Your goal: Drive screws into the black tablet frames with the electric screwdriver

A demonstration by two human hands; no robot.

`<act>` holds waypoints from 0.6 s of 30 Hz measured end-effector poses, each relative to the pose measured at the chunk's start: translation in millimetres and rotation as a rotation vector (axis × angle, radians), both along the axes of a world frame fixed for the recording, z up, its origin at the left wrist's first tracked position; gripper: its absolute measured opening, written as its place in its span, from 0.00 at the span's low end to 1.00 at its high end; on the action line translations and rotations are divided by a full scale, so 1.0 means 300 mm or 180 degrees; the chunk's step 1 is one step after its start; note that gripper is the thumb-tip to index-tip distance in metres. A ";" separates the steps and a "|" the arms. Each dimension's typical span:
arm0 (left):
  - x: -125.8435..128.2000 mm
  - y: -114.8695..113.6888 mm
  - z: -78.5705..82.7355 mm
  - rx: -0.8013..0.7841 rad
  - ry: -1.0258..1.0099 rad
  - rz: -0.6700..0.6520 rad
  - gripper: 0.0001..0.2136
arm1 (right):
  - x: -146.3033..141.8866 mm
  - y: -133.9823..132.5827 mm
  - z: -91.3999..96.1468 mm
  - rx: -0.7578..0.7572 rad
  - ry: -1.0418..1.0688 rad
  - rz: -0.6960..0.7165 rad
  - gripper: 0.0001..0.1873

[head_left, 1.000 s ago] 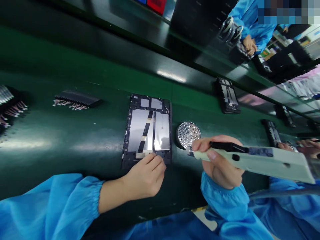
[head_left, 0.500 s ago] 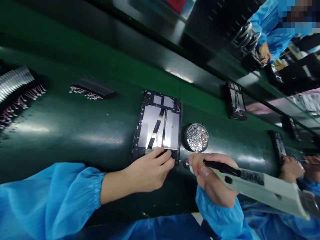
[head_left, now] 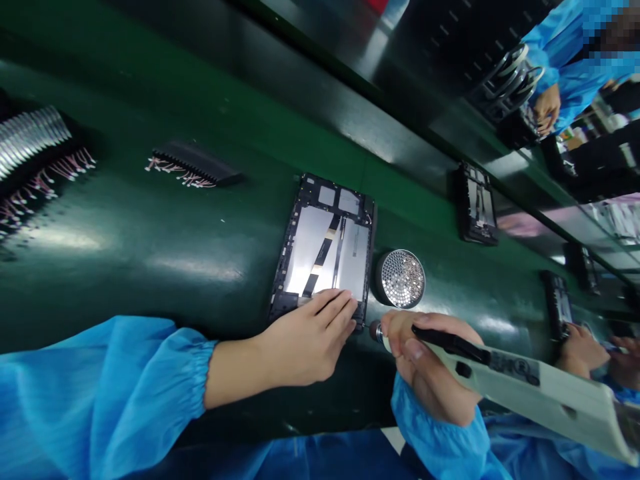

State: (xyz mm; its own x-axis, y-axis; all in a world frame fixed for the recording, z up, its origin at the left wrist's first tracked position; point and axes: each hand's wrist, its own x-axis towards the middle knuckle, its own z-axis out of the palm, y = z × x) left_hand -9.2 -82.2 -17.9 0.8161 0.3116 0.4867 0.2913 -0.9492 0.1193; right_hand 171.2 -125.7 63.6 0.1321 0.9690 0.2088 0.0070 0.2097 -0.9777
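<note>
An opened tablet [head_left: 313, 243], its silver battery cells and a black ribbon cable showing, lies on the green bench. Across its lower edge rests my left hand [head_left: 307, 340], fingers stretched out flat and covering part of that edge. My right hand [head_left: 430, 367] is wrapped round a pale electric screwdriver [head_left: 545, 390] with a black lever. The screwdriver's thin bit points left at the tablet's lower right corner; whether it touches a screw there is too small to tell. Just right of the tablet stands a round metal tin [head_left: 401, 279] of small shiny screws.
Black strips of parts with pinkish wires [head_left: 195, 163] lie at the left, beside a larger bundle [head_left: 37, 160]. More opened tablets [head_left: 477, 203] sit to the right. A co-worker's hand [head_left: 583, 347] works at the far right, another person's hand [head_left: 547, 110] beyond the shelf.
My left hand's fingers have straightened and now lie flatter on the tablet. The screwdriver stays at the same corner. The view has shifted slightly, so most things appear further right.
</note>
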 end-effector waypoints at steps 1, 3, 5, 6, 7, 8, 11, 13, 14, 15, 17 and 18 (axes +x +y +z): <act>-0.001 0.000 0.001 0.0018 0.0009 0.0001 0.16 | -0.001 -0.002 -0.001 -0.0003 -0.0006 0.0009 0.13; -0.001 0.001 0.002 0.0055 0.0044 0.0002 0.16 | -0.002 -0.004 -0.002 0.0013 -0.0012 0.0017 0.11; 0.000 0.000 0.003 0.0085 0.0055 0.0033 0.16 | -0.003 -0.006 -0.004 0.0027 -0.0014 0.0041 0.09; 0.001 -0.001 0.003 0.0088 0.0045 0.0058 0.16 | -0.003 -0.007 -0.005 0.0015 -0.0014 0.0051 0.08; 0.002 -0.002 0.004 0.0085 0.0035 0.0071 0.15 | -0.003 -0.007 -0.007 -0.0007 -0.0019 0.0059 0.08; 0.002 -0.002 0.006 0.0075 0.0014 0.0081 0.15 | -0.003 -0.008 -0.009 -0.0024 -0.0018 0.0058 0.08; -0.003 0.006 0.020 0.0020 -0.0025 0.0093 0.15 | -0.006 -0.011 -0.020 0.0013 0.0014 0.0064 0.08; -0.014 0.020 0.031 -0.0016 -0.0007 0.0124 0.14 | -0.008 -0.013 -0.027 0.0089 0.0050 0.0059 0.09; -0.022 0.028 0.036 -0.0026 0.0016 0.0124 0.14 | -0.007 -0.012 -0.030 0.0109 0.0068 0.0066 0.10; -0.031 0.037 0.038 -0.0020 0.0027 0.0097 0.14 | -0.004 -0.010 -0.030 0.0114 0.0088 0.0077 0.10; -0.046 0.050 0.036 0.0004 0.0027 0.0023 0.14 | 0.011 0.004 -0.026 0.0078 0.0150 0.0106 0.14; -0.051 0.053 0.031 0.0016 0.0024 -0.0010 0.14 | 0.024 0.017 -0.021 0.0110 0.0173 0.0100 0.16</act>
